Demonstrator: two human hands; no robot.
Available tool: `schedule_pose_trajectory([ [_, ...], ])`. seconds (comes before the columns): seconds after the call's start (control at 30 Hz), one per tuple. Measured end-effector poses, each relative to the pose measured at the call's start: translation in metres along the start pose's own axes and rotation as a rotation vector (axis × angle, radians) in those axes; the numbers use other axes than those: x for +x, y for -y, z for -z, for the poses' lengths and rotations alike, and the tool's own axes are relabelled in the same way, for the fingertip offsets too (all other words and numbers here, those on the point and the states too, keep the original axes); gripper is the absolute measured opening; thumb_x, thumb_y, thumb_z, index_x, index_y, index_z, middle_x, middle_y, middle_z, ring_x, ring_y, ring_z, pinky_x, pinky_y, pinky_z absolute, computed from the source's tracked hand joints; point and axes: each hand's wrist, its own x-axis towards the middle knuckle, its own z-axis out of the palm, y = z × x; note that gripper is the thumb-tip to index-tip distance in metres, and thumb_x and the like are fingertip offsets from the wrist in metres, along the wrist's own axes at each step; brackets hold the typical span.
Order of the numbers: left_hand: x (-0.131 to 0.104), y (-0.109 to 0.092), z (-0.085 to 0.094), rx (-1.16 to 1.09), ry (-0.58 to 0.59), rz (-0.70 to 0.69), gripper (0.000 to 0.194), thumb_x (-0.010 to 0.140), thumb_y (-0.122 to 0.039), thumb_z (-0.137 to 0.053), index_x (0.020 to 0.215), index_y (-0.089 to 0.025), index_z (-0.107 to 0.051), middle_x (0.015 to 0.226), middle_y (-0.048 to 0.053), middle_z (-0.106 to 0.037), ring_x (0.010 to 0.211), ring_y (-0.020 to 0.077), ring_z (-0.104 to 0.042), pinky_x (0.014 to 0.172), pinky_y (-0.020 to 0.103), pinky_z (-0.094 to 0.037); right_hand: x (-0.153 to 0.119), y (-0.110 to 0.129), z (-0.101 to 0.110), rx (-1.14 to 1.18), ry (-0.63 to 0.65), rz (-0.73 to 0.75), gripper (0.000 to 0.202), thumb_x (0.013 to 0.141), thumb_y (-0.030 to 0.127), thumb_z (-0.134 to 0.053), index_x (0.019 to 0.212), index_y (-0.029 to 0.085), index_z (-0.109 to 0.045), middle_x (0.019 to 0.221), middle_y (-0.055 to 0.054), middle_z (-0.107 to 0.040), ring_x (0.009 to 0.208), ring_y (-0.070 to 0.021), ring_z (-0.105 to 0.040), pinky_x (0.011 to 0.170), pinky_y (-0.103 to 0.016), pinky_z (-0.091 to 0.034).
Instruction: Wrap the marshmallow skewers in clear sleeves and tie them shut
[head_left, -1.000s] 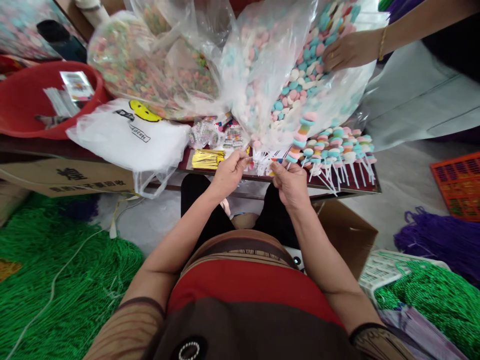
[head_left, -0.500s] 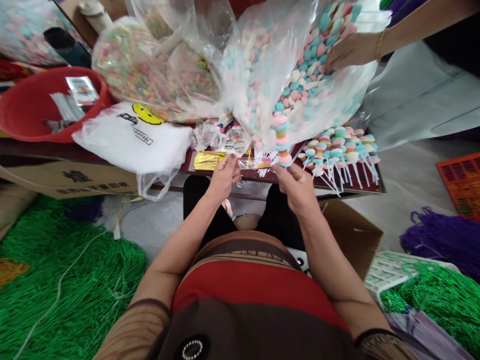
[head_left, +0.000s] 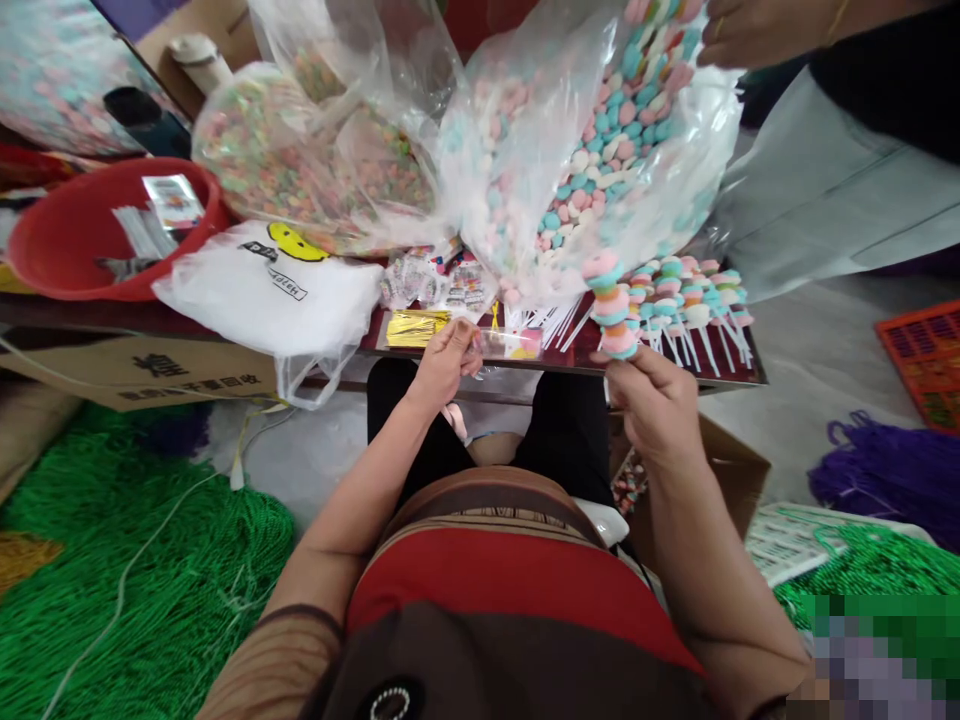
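R hand: grip holds candy skewer, upright, over worktop front edge. L hand: grip pinches clear pkt. Rear: bagged candy. Flr L: grn cord.

Indoor light, fairly even, middling brightness; direction unclear. White glare on plastic bags, faint shine on clear sleeve. Black trousers nearly solid dark; co-worker's hand dim. Candy skewer readable, slightly soft. Print on small packets too blurry to read. Wide-angle stretch at edges. Bottom-right corner pixelated.
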Motion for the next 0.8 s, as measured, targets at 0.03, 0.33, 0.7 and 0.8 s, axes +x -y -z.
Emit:
schedule_pose_trajectory([
  [0.03,-0.001,0.001,-0.002,0.046,0.018,-0.012,0.056,0.074,-0.07,-0.074,0.068,-0.019,-0.051,0.048,-0.011,-0.03,0.038,0.0028,-0.027,0.043,0.019,-0.033,0.003,0.001,-0.008,0.081,-0.001,-0.038,0.029,0.082,0.045,-0.07,0.093,0.02,-0.077,0.053,0.007,-0.036,0.047,-0.0081,-0.029,0.046,-0.025,-0.023],
  [0.33,-0.01,0.002,-0.005,0.335,0.142,0.001,0.046,0.084,-0.065,-0.066,0.088,-0.02,-0.061,0.061,-0.007,-0.047,0.045,0.0047,-0.035,0.046,0.021,-0.031,0.015,-0.011,-0.059,0.211,-0.011,-0.113,0.035,0.066,0.051,-0.081,0.078,0.02,-0.07,0.062,0.005,-0.05,0.052,-0.0073,-0.033,0.047,-0.023,-0.028],
  [0.7,-0.01,0.011,-0.014,0.004,-0.022,0.158,0.045,0.07,-0.056,-0.084,0.071,-0.019,-0.058,0.044,-0.013,-0.029,0.037,0.0033,-0.028,0.045,0.02,-0.036,0.02,-0.024,-0.072,0.033,-0.111,0.039,0.044,0.079,0.063,-0.07,0.068,0.021,-0.061,0.062,0.004,-0.047,0.061,-0.0117,-0.041,0.06,-0.028,-0.039],
  [0.8,-0.008,0.005,-0.009,-0.143,-0.067,0.191,0.047,0.072,-0.052,-0.085,0.071,-0.02,-0.051,0.046,-0.015,-0.023,0.036,0.0022,-0.023,0.043,0.018,-0.036,0.017,-0.016,-0.059,-0.023,-0.031,0.052,0.039,0.084,0.06,-0.065,0.08,0.021,-0.067,0.062,0.003,-0.047,0.059,-0.0123,-0.042,0.056,-0.027,-0.038],
])
